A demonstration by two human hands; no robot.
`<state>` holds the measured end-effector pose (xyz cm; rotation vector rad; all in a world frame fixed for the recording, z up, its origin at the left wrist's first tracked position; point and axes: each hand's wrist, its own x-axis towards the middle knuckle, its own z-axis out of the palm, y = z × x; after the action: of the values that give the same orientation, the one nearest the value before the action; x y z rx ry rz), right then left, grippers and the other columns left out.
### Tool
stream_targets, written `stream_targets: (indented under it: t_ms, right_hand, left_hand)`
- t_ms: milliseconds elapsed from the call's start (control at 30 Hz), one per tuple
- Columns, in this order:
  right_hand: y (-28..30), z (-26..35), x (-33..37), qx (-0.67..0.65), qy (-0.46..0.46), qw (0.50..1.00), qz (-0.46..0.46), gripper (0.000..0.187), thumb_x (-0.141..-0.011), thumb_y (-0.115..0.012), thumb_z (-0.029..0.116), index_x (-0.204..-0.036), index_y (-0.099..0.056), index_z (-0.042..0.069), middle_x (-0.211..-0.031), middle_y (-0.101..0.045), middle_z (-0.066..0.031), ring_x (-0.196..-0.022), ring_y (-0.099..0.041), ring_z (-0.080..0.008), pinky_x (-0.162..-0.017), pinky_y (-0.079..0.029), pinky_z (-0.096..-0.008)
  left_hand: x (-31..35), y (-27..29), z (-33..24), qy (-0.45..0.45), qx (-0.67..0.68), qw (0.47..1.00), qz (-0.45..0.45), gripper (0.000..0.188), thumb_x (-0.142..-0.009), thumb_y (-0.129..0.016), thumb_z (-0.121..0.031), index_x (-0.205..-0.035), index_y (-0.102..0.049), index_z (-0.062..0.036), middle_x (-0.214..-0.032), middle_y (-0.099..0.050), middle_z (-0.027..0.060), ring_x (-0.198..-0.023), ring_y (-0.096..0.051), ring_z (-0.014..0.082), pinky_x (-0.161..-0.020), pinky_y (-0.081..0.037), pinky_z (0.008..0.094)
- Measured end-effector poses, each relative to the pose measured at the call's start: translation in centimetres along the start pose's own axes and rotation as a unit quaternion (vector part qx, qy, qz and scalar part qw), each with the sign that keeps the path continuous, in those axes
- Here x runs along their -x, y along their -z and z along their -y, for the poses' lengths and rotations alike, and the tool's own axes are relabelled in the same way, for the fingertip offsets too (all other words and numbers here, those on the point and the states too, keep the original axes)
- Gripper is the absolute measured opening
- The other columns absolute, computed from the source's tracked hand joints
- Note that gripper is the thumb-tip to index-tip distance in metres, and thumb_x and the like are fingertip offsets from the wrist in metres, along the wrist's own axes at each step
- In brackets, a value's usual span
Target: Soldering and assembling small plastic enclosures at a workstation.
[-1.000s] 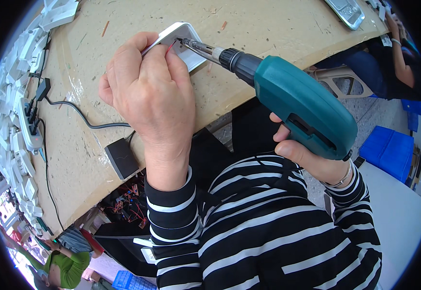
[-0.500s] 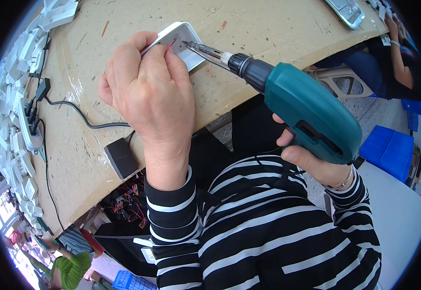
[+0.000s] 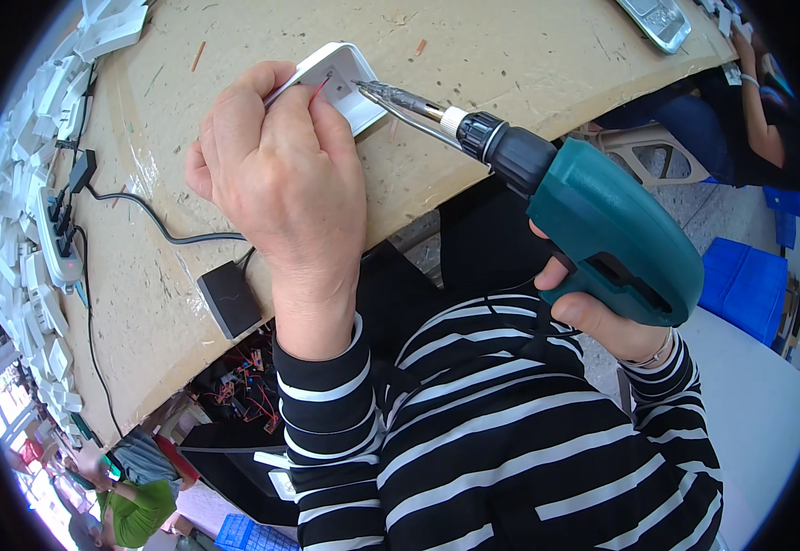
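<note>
My left hand [image 3: 285, 174] grips a white plastic case [image 3: 352, 62] on the table and tilts it, its hollow side facing the tool. A thin red wire [image 3: 320, 89] runs from my fingers to a small metal contact on the case's inner floor. My fingertips are partly hidden behind the knuckles. In my right hand [image 3: 602, 323] is a green and black pistol-shaped soldering gun [image 3: 625, 230], fingers wrapped round its handle near the trigger. Its pointed tip [image 3: 363, 86] hangs over the case's open side, a little apart from the contact.
White plastic cases [image 3: 28, 220] pile up along the left edge beside a power strip [image 3: 62, 243]. A black adapter [image 3: 230, 299] and cable lie near the table's front edge. Below is a bin of wires [image 3: 234, 381]. A metal tray [image 3: 661, 23] lies far right; other people sit nearby.
The soldering gun has drawn back to the right and slightly down, its tip moving away from the contact in the case. My left hand and the case have barely shifted.
</note>
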<state>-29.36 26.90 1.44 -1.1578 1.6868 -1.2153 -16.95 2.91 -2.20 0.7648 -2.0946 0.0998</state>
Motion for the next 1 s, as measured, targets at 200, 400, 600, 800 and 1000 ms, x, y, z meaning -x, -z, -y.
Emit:
stream_targets:
  t_ms: [200,400,600,800,1000]
  right_hand:
    - [0.5,-0.3,0.4,0.034,0.034,0.999,0.01,0.071,-0.08,-0.076,0.006,-0.14,-0.039,-0.001,-0.128,-0.055,-0.0228,-0.092,-0.064,-0.0154,-0.08,-0.053,-0.0267]
    - [0.1,0.1,0.7,-0.052,0.002,0.999,-0.013,0.071,-0.08,-0.076,0.008,-0.139,-0.039,-0.003,-0.127,-0.057,-0.0236,-0.09,-0.065,-0.0167,-0.079,-0.053,-0.0277]
    - [0.5,-0.1,0.7,-0.018,0.02,1.0,-0.011,0.071,-0.08,-0.076,0.011,-0.139,-0.04,-0.003,-0.126,-0.058,-0.0235,-0.089,-0.065,-0.0167,-0.078,-0.053,-0.0283]
    - [0.1,0.1,1.0,-0.053,-0.018,0.998,-0.023,0.07,-0.08,-0.077,0.013,-0.138,-0.041,-0.002,-0.126,-0.058,-0.0223,-0.088,-0.065,-0.0163,-0.078,-0.053,-0.0286]
    - [0.1,0.4,0.9,-0.026,-0.015,0.999,-0.011,0.069,-0.08,-0.077,0.012,-0.138,-0.041,-0.002,-0.126,-0.058,-0.0213,-0.088,-0.065,-0.0157,-0.078,-0.053,-0.0284]
  left_hand:
    - [0.0,0.5,-0.1,0.01,0.016,1.0,0.018,0.007,-0.076,-0.069,-0.005,-0.082,-0.071,-0.0031,-0.1,-0.065,0.0029,-0.093,-0.06,0.0189,-0.088,-0.035,0.0343]
    - [0.1,1.5,-0.2,0.004,0.032,0.999,0.037,0.009,-0.078,-0.069,-0.007,-0.085,-0.071,-0.0015,-0.108,-0.065,0.0087,-0.099,-0.06,0.0231,-0.091,-0.035,0.0365]
    - [0.1,3.4,-1.1,-0.023,-0.043,0.997,0.059,0.012,-0.078,-0.07,-0.006,-0.09,-0.073,-0.0058,-0.104,-0.064,0.0087,-0.094,-0.058,0.0224,-0.089,-0.035,0.0353]
    - [1.4,3.1,-0.3,-0.034,-0.025,0.997,0.067,0.019,-0.071,-0.075,-0.008,-0.089,-0.073,-0.0129,-0.09,-0.064,-0.002,-0.083,-0.056,0.0159,-0.078,-0.03,0.0321]
    - [1.5,2.9,0.1,-0.011,0.034,0.999,0.039,0.019,-0.072,-0.078,-0.011,-0.09,-0.073,-0.0152,-0.08,-0.064,-0.0051,-0.076,-0.056,0.0131,-0.074,-0.029,0.0309]
